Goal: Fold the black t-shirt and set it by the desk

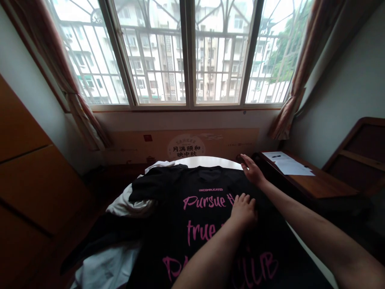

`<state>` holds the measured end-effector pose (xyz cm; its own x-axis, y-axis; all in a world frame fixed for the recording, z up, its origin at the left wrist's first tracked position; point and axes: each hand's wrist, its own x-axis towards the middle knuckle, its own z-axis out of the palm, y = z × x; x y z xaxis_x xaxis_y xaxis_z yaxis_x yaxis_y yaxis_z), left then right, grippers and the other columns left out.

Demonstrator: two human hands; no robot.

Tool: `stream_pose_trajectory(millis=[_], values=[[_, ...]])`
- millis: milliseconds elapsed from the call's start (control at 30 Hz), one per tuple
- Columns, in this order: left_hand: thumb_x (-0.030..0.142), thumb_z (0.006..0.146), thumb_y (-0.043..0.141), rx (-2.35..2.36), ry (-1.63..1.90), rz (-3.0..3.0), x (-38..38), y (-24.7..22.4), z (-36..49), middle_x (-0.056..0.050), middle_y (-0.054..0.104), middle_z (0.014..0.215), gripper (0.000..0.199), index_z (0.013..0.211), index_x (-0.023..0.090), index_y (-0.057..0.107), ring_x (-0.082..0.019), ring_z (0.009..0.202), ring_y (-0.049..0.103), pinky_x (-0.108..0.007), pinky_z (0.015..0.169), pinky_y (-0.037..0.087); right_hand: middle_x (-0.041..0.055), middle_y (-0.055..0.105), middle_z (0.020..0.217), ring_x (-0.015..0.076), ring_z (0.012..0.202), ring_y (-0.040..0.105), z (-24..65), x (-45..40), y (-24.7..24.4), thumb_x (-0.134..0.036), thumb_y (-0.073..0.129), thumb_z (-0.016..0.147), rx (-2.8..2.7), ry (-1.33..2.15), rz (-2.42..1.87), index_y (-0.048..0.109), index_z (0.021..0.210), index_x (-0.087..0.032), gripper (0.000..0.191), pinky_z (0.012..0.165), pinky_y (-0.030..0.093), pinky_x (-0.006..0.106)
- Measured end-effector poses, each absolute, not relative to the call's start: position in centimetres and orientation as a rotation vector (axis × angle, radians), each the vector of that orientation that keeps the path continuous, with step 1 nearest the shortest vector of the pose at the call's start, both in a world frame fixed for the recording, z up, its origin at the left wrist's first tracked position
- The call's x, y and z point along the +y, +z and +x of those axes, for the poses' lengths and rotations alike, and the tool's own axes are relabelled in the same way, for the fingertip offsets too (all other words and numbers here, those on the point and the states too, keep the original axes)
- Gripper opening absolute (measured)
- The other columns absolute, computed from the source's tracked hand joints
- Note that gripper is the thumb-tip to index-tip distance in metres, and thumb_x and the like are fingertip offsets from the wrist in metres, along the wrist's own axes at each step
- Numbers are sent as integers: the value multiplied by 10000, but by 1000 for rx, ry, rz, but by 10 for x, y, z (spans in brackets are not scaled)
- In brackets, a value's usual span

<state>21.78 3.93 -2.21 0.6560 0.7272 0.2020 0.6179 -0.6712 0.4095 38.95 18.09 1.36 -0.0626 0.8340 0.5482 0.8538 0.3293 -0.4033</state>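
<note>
A black T-shirt [168, 224] with pink lettering lies spread face up over a round white table [213, 161]. My left hand [245, 210] rests on the shirt's chest with its fingers stretched out, covering part of the print. Beyond it, my right hand [253, 171] is at the shirt's upper right, by the table edge. Its fingers are extended, and it holds nothing that I can see. Whether the right palm presses on the fabric, I cannot tell. The shirt's left sleeve lies over a heap of white clothes [129, 202].
More light clothing [108, 265] hangs at the left. To the right stands a wooden desk [325, 186] with papers [288, 162] on it, beside a chair [361, 148]. A printed cardboard panel [135, 146] stands under the barred window [189, 60]. An orange-brown cabinet [24, 172] is at far left.
</note>
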Motion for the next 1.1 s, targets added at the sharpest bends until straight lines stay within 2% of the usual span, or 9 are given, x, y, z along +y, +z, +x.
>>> stream_pose_trajectory(millis=[133, 233, 300, 500, 600, 733, 833, 933, 1100], values=[[306, 953, 491, 1033, 704, 2676, 41, -11, 217, -124, 619, 1385, 413, 1304, 154, 648, -285, 1311, 527, -488, 1192, 347, 126, 523, 1505, 276, 1404, 475, 427, 122, 8, -415, 407, 990, -1622, -105, -1373, 466, 1505, -188, 566, 1204, 352, 487], [282, 931, 525, 986, 596, 2744, 41, -6, 216, -111, 725, 1102, 266, 1002, 171, 756, -256, 1064, 638, -418, 1005, 518, 139, 540, 1491, 286, 1377, 511, 444, 82, -19, -417, 385, 978, -1731, 99, -1502, 489, 1494, -177, 578, 1171, 395, 503], [246, 902, 547, 1024, 567, 2745, 40, -4, 216, -123, 725, 1011, 226, 917, 156, 754, -266, 1011, 638, -401, 914, 555, 136, 505, 1526, 285, 1401, 490, 447, 62, -38, -433, 412, 955, -1965, 264, -1567, 459, 1521, -183, 621, 1172, 392, 494], [162, 866, 549, 1076, 566, 2713, 37, -1, 216, -140, 718, 1065, 250, 1006, 132, 753, -269, 1066, 620, -393, 961, 537, 59, 220, 1677, 316, 1552, 177, 437, 35, -46, -511, 317, 1007, -2326, 258, -1954, 326, 1592, -293, 625, 1210, 187, 631], [136, 846, 554, 1031, 519, 2696, 34, 5, 205, -93, 732, 1141, 307, 1056, 185, 773, -226, 1090, 636, -338, 1002, 517, 92, 200, 1681, 330, 1550, 181, 447, 29, -32, -609, 320, 1002, -2230, 258, -2132, 255, 1611, -307, 682, 1185, 167, 677], [137, 803, 596, 1006, 472, 2676, 36, 27, 163, -47, 756, 1108, 311, 1017, 239, 798, -192, 993, 687, -280, 940, 535, 145, 233, 1668, 374, 1537, 205, 463, 15, -19, -654, 380, 978, -2035, 236, -2258, 241, 1616, -276, 754, 1146, 197, 721], [129, 853, 518, 1107, 595, 2636, 44, 61, 111, -62, 753, 1136, 357, 1067, 220, 789, -203, 1021, 685, -293, 972, 515, 127, 246, 1667, 368, 1535, 212, 456, -1, -12, -600, 452, 968, -2087, 162, -2076, 307, 1597, -284, 719, 1176, 209, 666], [142, 850, 525, 1333, 839, 2510, 52, 103, 49, -58, 765, 1106, 322, 1008, 210, 797, -223, 997, 694, -297, 965, 512, 86, 333, 1637, 320, 1528, 260, 432, -20, -9, -538, 472, 973, -2313, 323, -1791, 464, 1527, -289, 607, 1231, 189, 554], [225, 882, 508, 1898, 988, 2346, 57, 160, -72, -50, 761, 1133, 310, 1037, 214, 776, -249, 1069, 679, -307, 990, 481, 99, 372, 1613, 335, 1499, 327, 403, -35, -3, -501, 545, 921, -2377, 427, -1826, 434, 1549, -226, 694, 1222, 259, 515]])
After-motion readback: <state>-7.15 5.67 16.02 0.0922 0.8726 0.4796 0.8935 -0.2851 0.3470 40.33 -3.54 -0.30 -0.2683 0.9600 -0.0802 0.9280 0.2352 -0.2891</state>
